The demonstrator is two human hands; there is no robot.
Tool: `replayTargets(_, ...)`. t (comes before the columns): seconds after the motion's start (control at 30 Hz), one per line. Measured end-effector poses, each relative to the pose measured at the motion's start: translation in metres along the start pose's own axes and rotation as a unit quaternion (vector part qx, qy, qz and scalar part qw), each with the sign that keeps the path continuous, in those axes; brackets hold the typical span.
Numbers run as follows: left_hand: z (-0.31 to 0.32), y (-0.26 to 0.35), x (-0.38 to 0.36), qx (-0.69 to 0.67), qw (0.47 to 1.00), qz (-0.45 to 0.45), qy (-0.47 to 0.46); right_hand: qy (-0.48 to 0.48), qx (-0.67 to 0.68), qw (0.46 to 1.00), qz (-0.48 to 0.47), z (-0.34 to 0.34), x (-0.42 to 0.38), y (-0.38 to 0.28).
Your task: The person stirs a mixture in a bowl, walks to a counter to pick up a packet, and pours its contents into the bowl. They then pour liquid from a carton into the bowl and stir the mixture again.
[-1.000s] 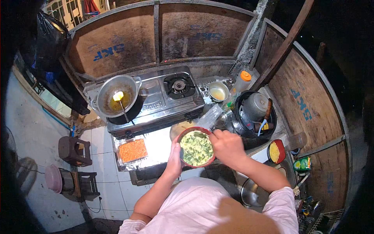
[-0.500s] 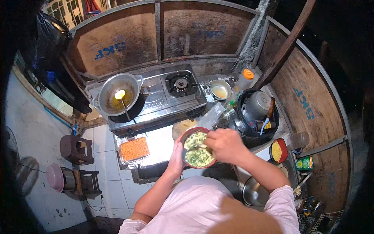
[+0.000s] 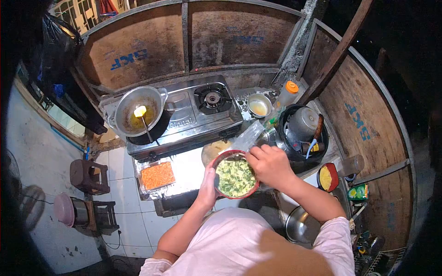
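Note:
A red-rimmed bowl (image 3: 216, 187) rests in my left hand (image 3: 208, 189), whose fingers wrap round its left side and underside. Inside it is a pale yellow mixture (image 3: 235, 177) full of chopped green leaves. My right hand (image 3: 267, 164) is closed at the bowl's upper right rim, gripping a spoon that is mostly hidden by the fingers and the mixture. Just beyond the bowl lie a round wooden board (image 3: 212, 152) and a clear plastic bag (image 3: 251, 135).
A wok (image 3: 120, 106) with oil and a ladle (image 3: 145, 126) sits on the two-burner stove (image 3: 184, 120). Shredded orange food fills a tray (image 3: 157, 175) on the left. At right are a small pot (image 3: 259, 105), an orange-lidded bottle (image 3: 289, 93) and a black basin (image 3: 325, 146) of cookware.
My right hand has shifted slightly right and up, from over the mixture to the bowl's rim. The spoon seen across the mixture before is now mostly out of sight. The bowl stays put.

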State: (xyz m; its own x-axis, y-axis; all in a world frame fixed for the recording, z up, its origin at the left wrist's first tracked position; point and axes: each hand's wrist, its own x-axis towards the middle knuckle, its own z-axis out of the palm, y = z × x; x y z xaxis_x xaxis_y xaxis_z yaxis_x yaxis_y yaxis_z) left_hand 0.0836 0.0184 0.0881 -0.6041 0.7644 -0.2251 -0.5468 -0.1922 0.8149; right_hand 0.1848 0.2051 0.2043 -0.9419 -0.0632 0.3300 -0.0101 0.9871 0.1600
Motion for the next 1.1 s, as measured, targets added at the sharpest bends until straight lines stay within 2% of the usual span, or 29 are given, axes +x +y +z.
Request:
replayTargets(0.07, 0.003, 0.007, -0.003, -0.001, 1.0, -0.022, 0.016, -0.013, -0.028, 0.999, 0.008, 0.003, -0.006, -0.005)
replayTargets(0.13, 0.004, 0.009, -0.003, -0.005, 0.998, -0.045, 0.032, -0.159, 0.035, 0.979, 0.127, 0.002, -0.014, -0.007)
replayTargets(0.17, 0.002, 0.006, -0.002, 0.01, 0.999, -0.039, 0.036, -0.159, 0.034, 0.978, 0.127, 0.004, -0.016, -0.008)
replayTargets(0.23, -0.001, -0.004, 0.002, 0.025, 0.998, -0.036, 0.037, -0.145, 0.122, 0.973, 0.134, 0.017, -0.02, -0.013)
replayTargets(0.3, -0.003, -0.007, 0.007, 0.01, 0.999, -0.022, 0.044, -0.137, 0.133, 0.973, 0.133, 0.024, -0.023, -0.019)
replayTargets(0.37, -0.001, -0.001, 0.004, -0.008, 0.998, -0.03, 0.053, -0.049, 0.152, 0.981, 0.111, 0.014, -0.024, -0.024)
replayTargets(0.43, 0.002, 0.006, 0.004, -0.028, 0.997, -0.038, 0.059, -0.051, 0.147, 0.984, 0.088, 0.002, -0.03, -0.021)
replayTargets(0.5, 0.002, 0.007, 0.006, -0.043, 0.998, -0.008, 0.043, -0.005, 0.154, 0.988, 0.033, -0.007, -0.036, -0.019)
replayTargets(0.6, -0.001, 0.007, 0.005, -0.041, 0.998, 0.002, 0.049, -0.058, 0.133, 0.989, -0.024, -0.018, -0.044, -0.013)
replayTargets(0.73, 0.002, 0.006, 0.004, -0.037, 0.999, 0.001, 0.034, -0.026, 0.076, 0.997, -0.003, -0.01, -0.039, -0.009)
replayTargets(0.9, -0.001, -0.001, 0.006, -0.025, 1.0, 0.005, 0.015, 0.029, 0.022, 0.996, 0.08, -0.005, -0.015, -0.003)
replayTargets(0.97, 0.002, -0.001, 0.006, -0.017, 1.0, 0.015, -0.001, 0.0, 0.028, 0.995, 0.098, 0.018, -0.01, -0.001)
replayTargets(1.07, 0.007, 0.005, 0.002, -0.025, 0.999, -0.01, 0.022, -0.01, 0.182, 0.982, 0.044, 0.028, -0.005, -0.003)
replayTargets(1.1, 0.002, -0.002, 0.004, -0.015, 1.0, 0.005, 0.022, -0.009, 0.182, 0.982, 0.041, 0.022, -0.005, -0.001)
